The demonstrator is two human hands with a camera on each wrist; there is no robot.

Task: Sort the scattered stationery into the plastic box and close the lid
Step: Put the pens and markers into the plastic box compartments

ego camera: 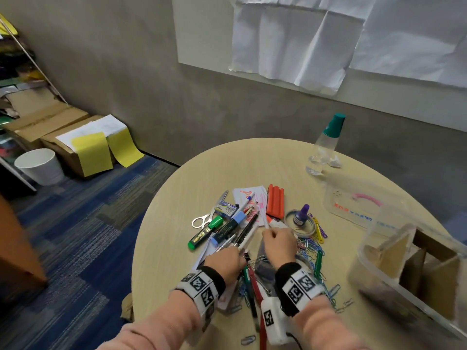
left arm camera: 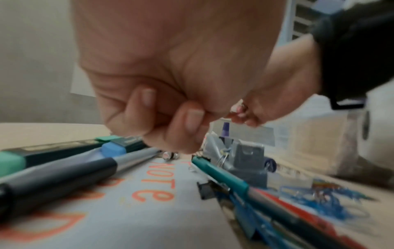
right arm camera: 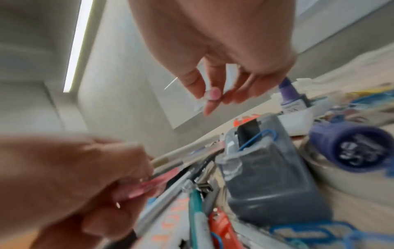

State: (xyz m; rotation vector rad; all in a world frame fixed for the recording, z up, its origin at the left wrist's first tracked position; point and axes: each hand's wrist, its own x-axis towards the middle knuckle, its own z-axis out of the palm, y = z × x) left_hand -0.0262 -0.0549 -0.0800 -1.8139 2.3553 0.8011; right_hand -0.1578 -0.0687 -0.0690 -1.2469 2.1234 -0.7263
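Observation:
Stationery lies scattered on the round table (ego camera: 177, 198). My left hand (ego camera: 237, 251) grips the near ends of a bundle of pens (ego camera: 246, 232); its curled fingers (left arm camera: 170, 121) show in the left wrist view. Just to its right, my right hand (ego camera: 269, 232) pinches a thin white pen (ego camera: 264, 221) between thumb and fingertips (right arm camera: 210, 96). The clear plastic box (ego camera: 366, 251) with cardboard dividers stands open at the table's right edge. Its clear lid (ego camera: 353, 205) lies flat behind it.
A green highlighter (ego camera: 204, 232), scissors (ego camera: 202, 219), an orange-red holder (ego camera: 275, 200) and a purple ink bottle (ego camera: 302, 215) lie beyond my hands. Paper clips (ego camera: 313, 251) spread to the right. A teal-capped bottle (ego camera: 326, 145) stands at the back. A grey dispenser (right arm camera: 266, 176) sits under my right hand.

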